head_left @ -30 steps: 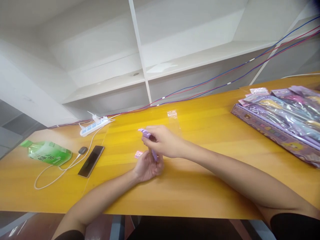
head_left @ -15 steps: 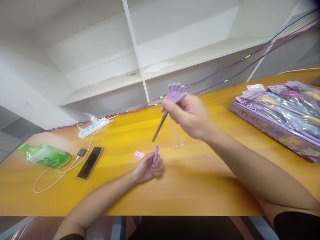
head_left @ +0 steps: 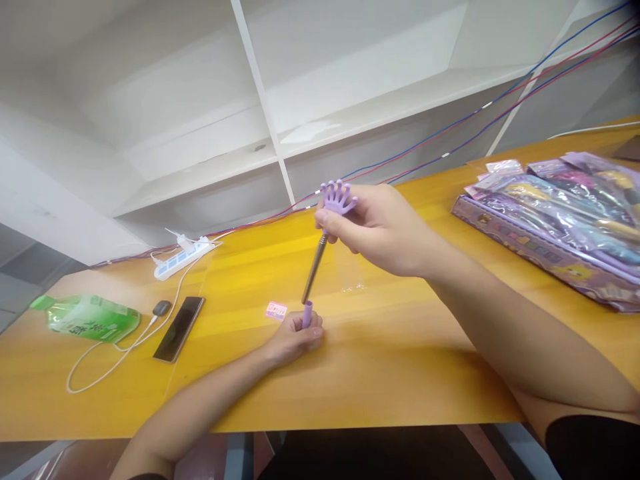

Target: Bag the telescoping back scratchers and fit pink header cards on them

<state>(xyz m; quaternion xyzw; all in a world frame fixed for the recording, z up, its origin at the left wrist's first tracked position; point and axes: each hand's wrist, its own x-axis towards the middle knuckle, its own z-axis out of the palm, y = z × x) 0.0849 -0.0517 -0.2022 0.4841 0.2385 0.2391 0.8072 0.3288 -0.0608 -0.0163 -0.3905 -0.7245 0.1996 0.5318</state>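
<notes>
My right hand [head_left: 380, 230] is raised above the yellow table [head_left: 400, 360] and pinches a purple claw-shaped head [head_left: 339, 198] with a thin metal rod [head_left: 314, 270] slanting down from it. My left hand [head_left: 295, 339] rests on the table with its fingers wrapped round a purple handle [head_left: 307, 313] that stands upright. The rod's lower tip hangs just above the top of the handle. A small pink label [head_left: 276, 311] lies left of my left hand. A clear plastic sleeve [head_left: 353, 275] lies on the table under my right hand.
A box of purple packaged toys [head_left: 560, 220] sits at the right. At the left lie a black phone [head_left: 179, 319], a white cable with a plug [head_left: 163, 307], a green pouch [head_left: 87, 319] and a white power strip [head_left: 181, 257]. White shelving [head_left: 260, 127] stands behind.
My right hand pulled the claw head and rod up and away from the handle, then brought the rod's tip back down close to the handle's top. My left hand stayed put.
</notes>
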